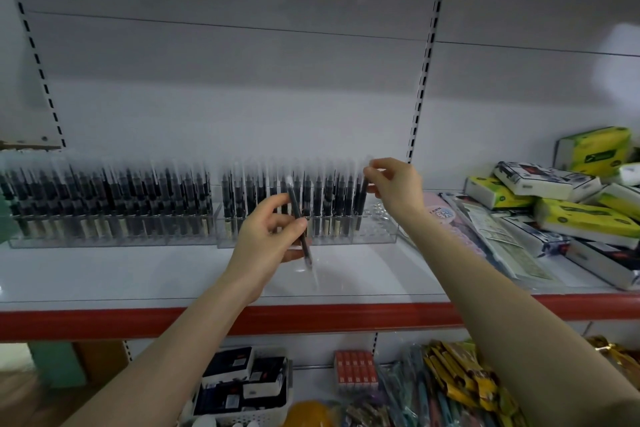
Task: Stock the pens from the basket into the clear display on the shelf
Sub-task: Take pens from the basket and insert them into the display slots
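- The left hand [268,236] pinched a spare pen [300,224] at mid-barrel, long axis near upright and tilted, in front of the clear display [304,239] and apart from it.
- The right hand [394,184], farther in, pinched the top of a second pen [362,204], upright at the row's right end; free slots [375,230] lay just to its right.
- The display stood on a white shelf [138,274], near packaged goods [554,211].
- A white basket [242,388] sat on the level below.
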`<action>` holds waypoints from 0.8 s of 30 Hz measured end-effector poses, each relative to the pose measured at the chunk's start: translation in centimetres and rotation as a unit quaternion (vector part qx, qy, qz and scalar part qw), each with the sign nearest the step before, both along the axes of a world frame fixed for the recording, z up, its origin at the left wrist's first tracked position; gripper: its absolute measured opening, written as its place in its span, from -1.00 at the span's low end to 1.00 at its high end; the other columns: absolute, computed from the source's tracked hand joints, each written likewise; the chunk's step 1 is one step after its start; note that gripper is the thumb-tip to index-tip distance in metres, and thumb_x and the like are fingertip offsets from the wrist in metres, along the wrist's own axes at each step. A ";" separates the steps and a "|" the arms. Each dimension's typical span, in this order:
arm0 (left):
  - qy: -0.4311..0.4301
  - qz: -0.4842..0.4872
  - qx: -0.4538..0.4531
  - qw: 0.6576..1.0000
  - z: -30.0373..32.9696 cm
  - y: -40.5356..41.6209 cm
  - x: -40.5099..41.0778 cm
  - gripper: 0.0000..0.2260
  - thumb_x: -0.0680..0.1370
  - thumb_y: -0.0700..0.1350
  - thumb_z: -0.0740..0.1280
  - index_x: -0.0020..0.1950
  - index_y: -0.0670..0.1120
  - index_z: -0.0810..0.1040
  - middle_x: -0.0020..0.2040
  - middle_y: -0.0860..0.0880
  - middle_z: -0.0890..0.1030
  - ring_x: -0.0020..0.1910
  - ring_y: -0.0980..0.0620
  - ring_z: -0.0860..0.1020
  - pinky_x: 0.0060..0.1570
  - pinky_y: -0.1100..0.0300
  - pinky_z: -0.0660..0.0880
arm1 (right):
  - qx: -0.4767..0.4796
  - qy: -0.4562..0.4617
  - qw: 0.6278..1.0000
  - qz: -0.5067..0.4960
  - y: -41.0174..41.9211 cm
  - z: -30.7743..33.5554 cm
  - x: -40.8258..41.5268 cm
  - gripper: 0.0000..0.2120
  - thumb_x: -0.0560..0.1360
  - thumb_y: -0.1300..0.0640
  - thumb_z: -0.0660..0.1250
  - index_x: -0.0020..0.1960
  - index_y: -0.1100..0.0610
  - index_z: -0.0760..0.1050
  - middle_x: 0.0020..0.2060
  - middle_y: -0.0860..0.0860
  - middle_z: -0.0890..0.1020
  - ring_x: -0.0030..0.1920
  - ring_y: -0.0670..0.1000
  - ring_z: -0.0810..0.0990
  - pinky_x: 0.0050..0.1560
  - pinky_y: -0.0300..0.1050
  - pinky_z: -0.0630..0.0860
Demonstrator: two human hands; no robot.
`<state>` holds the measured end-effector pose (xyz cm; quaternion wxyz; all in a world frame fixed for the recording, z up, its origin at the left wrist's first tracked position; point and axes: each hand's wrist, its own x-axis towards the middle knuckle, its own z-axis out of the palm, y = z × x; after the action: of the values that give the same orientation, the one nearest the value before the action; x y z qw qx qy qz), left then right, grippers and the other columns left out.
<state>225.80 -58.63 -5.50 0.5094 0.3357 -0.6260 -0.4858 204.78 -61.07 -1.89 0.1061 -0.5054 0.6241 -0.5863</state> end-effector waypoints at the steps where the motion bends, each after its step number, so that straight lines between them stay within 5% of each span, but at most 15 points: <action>1: -0.011 0.002 -0.011 1.000 0.1 0.1 0.0 -0.62 0.52 -0.22 0.33 0.22 0.13 0.36 -0.11 -0.07 0.62 -0.09 0.04 0.61 -0.27 0.27 0.58 | 0.012 0.005 1.000 0.003 -0.1 -0.2 0.0 -0.78 0.53 0.21 0.29 0.14 0.27 0.53 -0.19 0.08 0.62 -0.31 -0.02 0.61 -0.26 -0.28 0.51; 4: -0.028 0.000 -0.029 0.999 0.1 0.0 0.1 -0.43 0.51 -0.22 0.36 0.37 0.23 0.24 -0.13 -0.15 0.61 -0.13 0.02 0.62 -0.23 0.23 0.58 | 0.027 0.001 1.000 0.010 -0.2 -0.5 0.0 -0.79 0.54 0.22 0.29 0.14 0.28 0.53 -0.18 0.08 0.61 -0.33 -0.04 0.58 -0.40 -0.44 0.46; 7: -0.043 -0.008 -0.022 0.999 0.1 -0.1 0.2 -0.33 0.50 -0.22 0.37 0.46 0.21 0.14 -0.11 -0.20 0.62 -0.08 -0.13 0.63 -0.07 -0.02 0.61 | 0.030 0.005 0.999 0.010 -0.2 -0.5 -0.1 -0.79 0.53 0.20 0.29 0.13 0.25 0.53 -0.13 0.13 0.64 -0.35 -0.08 0.57 -0.35 -0.39 0.47; 13: 0.030 0.000 0.010 1.000 0.5 0.3 0.0 -0.52 0.50 -0.27 0.35 0.28 0.15 0.31 -0.15 -0.24 0.60 -0.24 -0.07 0.61 -0.24 0.16 0.62 | 0.041 0.019 0.999 -0.024 0.5 -1.2 -0.4 -0.65 0.53 0.06 0.29 0.25 0.22 0.45 -0.04 0.12 0.63 -0.03 0.07 0.61 0.02 -0.03 0.54; 16: 0.074 0.045 0.008 0.996 0.7 0.2 -0.1 -0.66 0.53 -0.24 0.32 0.23 0.02 0.36 -0.17 -0.19 0.62 -0.27 -0.05 0.63 -0.24 0.18 0.63 | 0.024 0.003 1.000 -0.015 2.1 -2.1 0.0 -0.71 0.55 0.06 0.24 0.11 0.27 0.52 -0.11 0.13 0.64 -0.06 0.10 0.60 0.06 0.06 0.53; 21: 0.122 0.089 0.008 0.989 0.5 0.4 -1.0 -0.81 0.55 -0.24 0.29 0.13 -0.10 0.38 -0.20 -0.12 0.62 -0.31 0.05 0.63 -0.30 0.27 0.60 | 0.175 -0.006 0.969 0.172 5.3 -3.7 1.1 -0.65 0.57 -0.04 0.18 -0.04 0.25 0.52 -0.18 0.12 0.65 -0.21 0.01 0.61 -0.13 -0.12 0.58; 24: 0.130 0.086 0.009 0.988 0.0 0.6 -1.8 -0.86 0.55 -0.24 0.29 0.05 -0.12 0.37 -0.18 -0.10 0.62 -0.30 0.08 0.66 -0.26 0.26 0.61 | 0.212 -0.115 0.933 0.269 6.2 -3.9 0.9 -0.79 0.54 0.06 0.26 -0.11 0.20 0.51 -0.29 0.04 0.65 -0.31 -0.05 0.62 -0.26 -0.24 0.58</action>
<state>224.02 -58.05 -5.46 0.6234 0.3269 -0.5190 -0.4849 205.69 -54.83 -5.81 0.4353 -0.5492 0.5581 -0.4444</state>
